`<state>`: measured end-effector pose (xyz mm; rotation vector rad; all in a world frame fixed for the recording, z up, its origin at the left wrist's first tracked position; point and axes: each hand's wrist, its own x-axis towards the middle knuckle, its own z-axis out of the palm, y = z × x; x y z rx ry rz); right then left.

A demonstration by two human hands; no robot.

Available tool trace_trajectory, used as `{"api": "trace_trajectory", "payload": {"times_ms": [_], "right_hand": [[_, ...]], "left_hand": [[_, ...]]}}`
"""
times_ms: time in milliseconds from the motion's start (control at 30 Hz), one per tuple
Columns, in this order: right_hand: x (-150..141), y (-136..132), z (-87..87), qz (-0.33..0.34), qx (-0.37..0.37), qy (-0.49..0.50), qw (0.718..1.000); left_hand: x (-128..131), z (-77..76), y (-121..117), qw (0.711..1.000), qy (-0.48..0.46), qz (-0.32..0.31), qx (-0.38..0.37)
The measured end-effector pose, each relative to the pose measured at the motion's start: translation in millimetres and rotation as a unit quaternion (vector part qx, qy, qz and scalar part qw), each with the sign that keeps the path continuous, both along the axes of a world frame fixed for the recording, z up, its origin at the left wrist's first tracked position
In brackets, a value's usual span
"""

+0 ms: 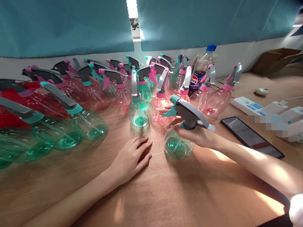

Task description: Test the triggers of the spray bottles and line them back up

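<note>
My right hand (197, 135) is wrapped round the neck of a clear green spray bottle (178, 148) with a grey and teal trigger head. That bottle is close to the tabletop; I cannot tell whether its base touches. My left hand (132, 157) rests on the wooden table, fingers loosely stretched out and holding nothing. Just beyond it stands another green spray bottle (139, 113). Behind my right hand are pink spray bottles (159, 105) with pink and grey heads, partly covered by my fingers.
Several green and pink spray bottles (88, 124) crowd the left and back of the table (142, 201). A cola bottle (201, 67) stands behind them. At the right lie a phone (252, 137), a power strip (248, 105), a white mouse (261, 91) and a cardboard box (272, 63).
</note>
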<state>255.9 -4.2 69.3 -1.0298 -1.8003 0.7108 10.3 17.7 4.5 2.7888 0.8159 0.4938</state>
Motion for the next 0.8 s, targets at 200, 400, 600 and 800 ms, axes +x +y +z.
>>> {"api": "trace_trajectory", "payload": {"times_ms": [200, 400, 600, 800], "right_hand": [[1.5, -0.2, -4.3, -0.017, -0.012, 0.007, 1.000], [1.7, 0.0, -4.0, -0.009, -0.010, 0.008, 1.000], [1.5, 0.5, -4.0, -0.018, 0.002, -0.008, 1.000], [0.4, 1.5, -1.8, -0.017, 0.034, -0.022, 0.999]], "left_hand": [[-0.8, -1.6, 0.2, 1.000, 0.005, -0.002, 0.002], [-1.6, -4.2, 0.8, 1.000, 0.005, -0.001, 0.001], [-2.4, -7.1, 1.0, 1.000, -0.002, -0.002, 0.008], [-2.1, -8.7, 1.4, 1.000, -0.006, -0.003, 0.009]]}}
